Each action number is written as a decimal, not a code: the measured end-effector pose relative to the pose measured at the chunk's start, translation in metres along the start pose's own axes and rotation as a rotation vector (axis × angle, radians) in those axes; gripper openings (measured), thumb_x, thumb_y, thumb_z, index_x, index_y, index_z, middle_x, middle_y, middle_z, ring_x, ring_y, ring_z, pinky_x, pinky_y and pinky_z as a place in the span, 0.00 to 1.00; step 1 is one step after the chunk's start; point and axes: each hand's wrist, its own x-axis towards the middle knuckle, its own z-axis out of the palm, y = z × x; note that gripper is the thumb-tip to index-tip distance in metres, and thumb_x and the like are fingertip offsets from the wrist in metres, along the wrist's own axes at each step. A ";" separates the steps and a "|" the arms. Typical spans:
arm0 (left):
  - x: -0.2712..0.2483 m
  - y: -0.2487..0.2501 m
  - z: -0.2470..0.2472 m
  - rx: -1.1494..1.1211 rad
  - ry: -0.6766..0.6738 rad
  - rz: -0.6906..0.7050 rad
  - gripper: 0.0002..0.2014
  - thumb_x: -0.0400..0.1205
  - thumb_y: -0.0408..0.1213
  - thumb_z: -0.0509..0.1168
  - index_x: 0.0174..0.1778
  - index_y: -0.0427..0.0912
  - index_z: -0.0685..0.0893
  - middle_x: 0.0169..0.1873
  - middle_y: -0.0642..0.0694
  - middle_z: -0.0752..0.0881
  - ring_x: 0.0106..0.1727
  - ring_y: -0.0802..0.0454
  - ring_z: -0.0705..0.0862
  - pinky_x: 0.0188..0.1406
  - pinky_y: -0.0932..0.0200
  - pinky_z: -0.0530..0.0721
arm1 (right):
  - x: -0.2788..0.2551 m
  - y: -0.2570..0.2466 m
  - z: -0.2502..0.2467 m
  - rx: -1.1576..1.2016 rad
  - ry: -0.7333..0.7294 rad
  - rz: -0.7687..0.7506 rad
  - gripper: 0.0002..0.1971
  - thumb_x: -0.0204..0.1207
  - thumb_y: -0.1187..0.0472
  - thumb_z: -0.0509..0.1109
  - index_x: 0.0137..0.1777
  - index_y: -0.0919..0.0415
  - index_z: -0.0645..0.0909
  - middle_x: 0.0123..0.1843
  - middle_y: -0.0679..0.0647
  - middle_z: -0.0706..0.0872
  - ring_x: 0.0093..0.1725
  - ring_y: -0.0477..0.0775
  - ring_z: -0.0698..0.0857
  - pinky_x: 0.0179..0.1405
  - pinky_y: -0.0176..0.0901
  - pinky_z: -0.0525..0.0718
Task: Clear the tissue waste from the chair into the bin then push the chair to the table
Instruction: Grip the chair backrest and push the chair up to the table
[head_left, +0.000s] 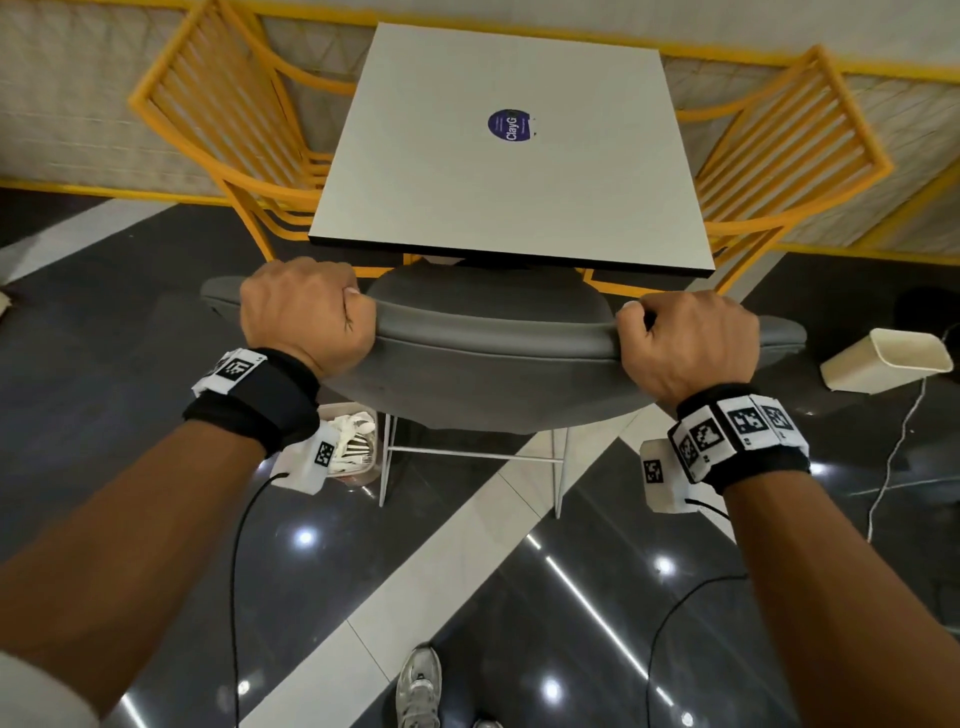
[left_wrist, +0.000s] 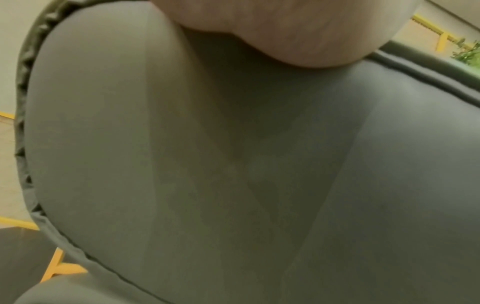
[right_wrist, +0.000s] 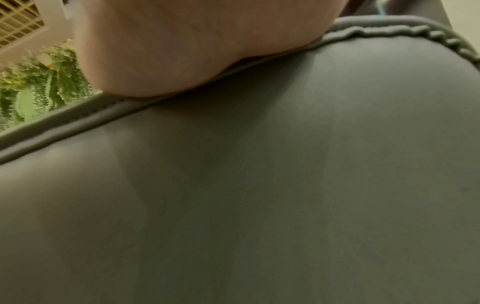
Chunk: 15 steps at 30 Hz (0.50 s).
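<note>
Both hands grip the top edge of the grey chair backrest, fingers curled over it: left hand near the left end, right hand near the right end. Knuckles up, thumbs toward the middle. Each wrist carries a black band with white marker tags and a cabled camera box.

Chair stands on thin white legs, its seat tucked partly under the near edge of the bench; backrest just in front of that edge. Bench top is pale, square, with a round purple sticker near its middle.

Bin, a small pale container on the floor left of the chair legs, below the left wrist, holds white crumpled tissue. Seat mostly hidden by the backrest and the bench; cannot tell if any tissue lies on it.

Two yellow slatted chairs flank the bench, one left, one right. A cream container lies tipped on its side on the floor at right, a white cable near it. Floor is dark glossy tile with pale diagonal bands. A grey sneaker shows at bottom.

Left wrist view: blurred grey upholstery fills the frame, heel of the hand pressed on the piped edge. Right wrist view: same, hand on the seam, green foliage blurred behind.
</note>
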 end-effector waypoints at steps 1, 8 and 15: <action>0.002 0.001 0.002 0.001 0.006 0.000 0.20 0.74 0.46 0.50 0.30 0.40 0.84 0.25 0.39 0.81 0.28 0.37 0.77 0.31 0.54 0.65 | 0.003 0.002 0.001 0.002 0.004 0.002 0.23 0.77 0.49 0.57 0.23 0.60 0.73 0.19 0.53 0.70 0.22 0.61 0.72 0.27 0.43 0.69; 0.004 -0.004 0.006 -0.003 0.022 0.012 0.19 0.74 0.46 0.50 0.28 0.40 0.82 0.24 0.40 0.80 0.27 0.39 0.75 0.31 0.54 0.63 | 0.005 0.003 0.006 -0.003 0.016 0.005 0.23 0.77 0.49 0.58 0.23 0.59 0.74 0.19 0.53 0.71 0.23 0.61 0.73 0.27 0.43 0.69; 0.005 -0.003 0.003 -0.023 0.015 0.014 0.20 0.75 0.46 0.49 0.28 0.39 0.81 0.22 0.42 0.77 0.26 0.42 0.71 0.31 0.54 0.64 | 0.006 0.003 0.004 -0.001 -0.007 0.016 0.22 0.76 0.49 0.58 0.24 0.58 0.74 0.19 0.51 0.71 0.22 0.59 0.72 0.28 0.42 0.67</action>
